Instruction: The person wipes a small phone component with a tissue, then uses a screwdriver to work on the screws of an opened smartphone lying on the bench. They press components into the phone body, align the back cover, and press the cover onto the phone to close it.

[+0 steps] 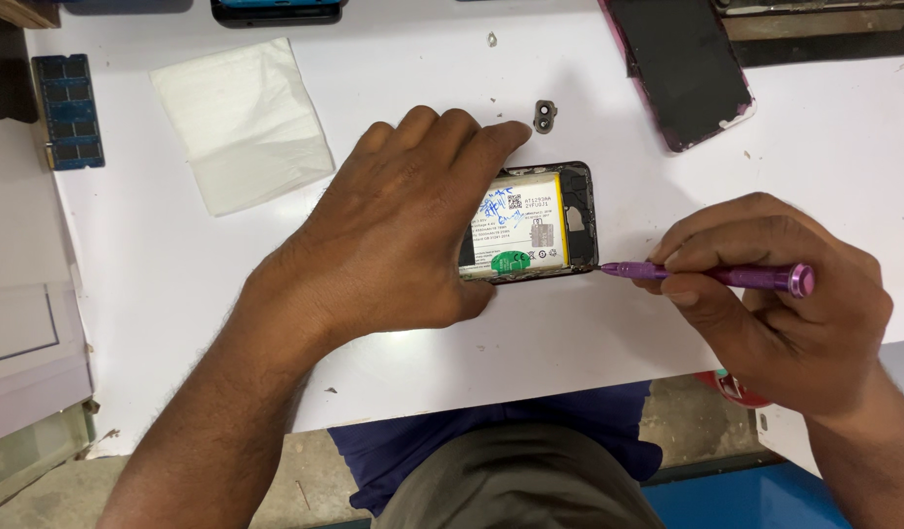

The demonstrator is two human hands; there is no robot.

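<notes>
The opened phone [545, 220] is seen lying flat on the white counter [227, 294], between the two hands, with its back cover already off and its inside laid bare; the disassembly is judged to be partly done, since the battery is exposed yet seated in the dark frame, and what fastenings remain cannot be made out. A pale battery with printed labels, blue scribbles and a round green sticker is shown filling most of the body, and a darker strip of parts is visible along the end toward the right hand. The left hand [393, 235] is pressed palm-down over the near half of the phone, fingers curled over its far edge, so that it is pinned in place. The right hand [775, 294] is closed around a purple screwdriver [707, 274], whose tip is set against the phone's lower corner. Just beyond the left fingertips a small grey camera bezel [544, 116] is lying loose. Farther beyond the left hand a folded white tissue [241, 122] is spread, and beyond the right hand a dark phone panel with a pink rim [682, 69] is laid.
</notes>
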